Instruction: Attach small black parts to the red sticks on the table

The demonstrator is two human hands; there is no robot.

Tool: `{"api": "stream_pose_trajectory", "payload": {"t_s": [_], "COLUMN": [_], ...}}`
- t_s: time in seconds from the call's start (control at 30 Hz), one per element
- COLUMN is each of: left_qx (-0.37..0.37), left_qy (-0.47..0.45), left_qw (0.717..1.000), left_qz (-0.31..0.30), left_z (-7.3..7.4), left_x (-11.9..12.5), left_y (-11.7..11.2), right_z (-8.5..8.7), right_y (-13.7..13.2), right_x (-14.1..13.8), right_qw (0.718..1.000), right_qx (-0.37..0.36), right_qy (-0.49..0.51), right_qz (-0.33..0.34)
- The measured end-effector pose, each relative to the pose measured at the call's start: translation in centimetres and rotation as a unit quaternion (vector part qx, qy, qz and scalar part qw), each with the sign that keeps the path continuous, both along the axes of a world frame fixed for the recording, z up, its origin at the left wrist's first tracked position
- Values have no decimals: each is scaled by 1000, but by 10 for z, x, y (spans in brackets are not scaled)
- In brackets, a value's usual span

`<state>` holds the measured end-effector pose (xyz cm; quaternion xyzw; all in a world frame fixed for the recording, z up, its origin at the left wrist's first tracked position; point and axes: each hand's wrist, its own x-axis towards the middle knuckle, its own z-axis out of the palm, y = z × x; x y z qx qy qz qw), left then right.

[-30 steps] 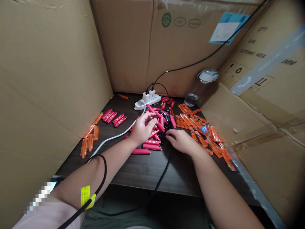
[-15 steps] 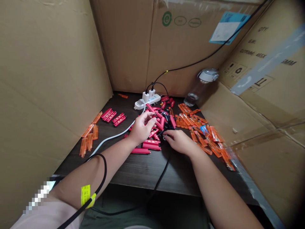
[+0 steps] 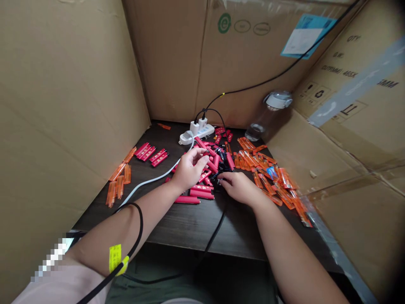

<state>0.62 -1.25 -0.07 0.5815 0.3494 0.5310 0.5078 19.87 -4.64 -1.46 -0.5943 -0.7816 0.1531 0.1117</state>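
Observation:
Red lighters (image 3: 201,194), some with gold print, lie heaped on the dark table together with small black parts (image 3: 223,157). At the left side of the heap is my left hand (image 3: 190,169), its thumb and fingers curled together close to the red pieces. Whatever sits between those fingertips is too small to make out. My right hand (image 3: 237,185) rests low at the heap's near right edge, fingers pinched together by the black parts. A tiny pale bit shows at its fingertips, but its kind is unclear.
Orange see-through lighters (image 3: 275,179) spread on the right; more orange ones (image 3: 119,186) lie left, near red lighters in rows (image 3: 159,157). A power strip (image 3: 205,131) with a white cable (image 3: 142,184) and a water bottle (image 3: 260,120) stand behind. Cardboard walls (image 3: 171,59) enclose the table.
The view has shifted very slightly. Both hands stay in nearly the same places over the heap, with only small finger movement.

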Motion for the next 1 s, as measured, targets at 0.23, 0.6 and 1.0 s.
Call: {"api": "stream_pose_trajectory", "payload": {"t_s": [0.23,0.6,1.0], "left_qx": [-1,-13,35], "left_qy": [-1,-42,-7], "left_qw": [1000,998,998], "left_qz": [7,41,50], "left_z": [1,9,6], "left_x": [0,-6,-4], "left_y": [-1,1,-1], "right_z": [-1,25,23], "right_y": [1,-7,-11], "right_x": [2,14,8], "right_qw": [999,994,983], "right_qx": [23,-78,-167], "right_qy": [6,70,16], "right_qz": [-27,26,74]}}
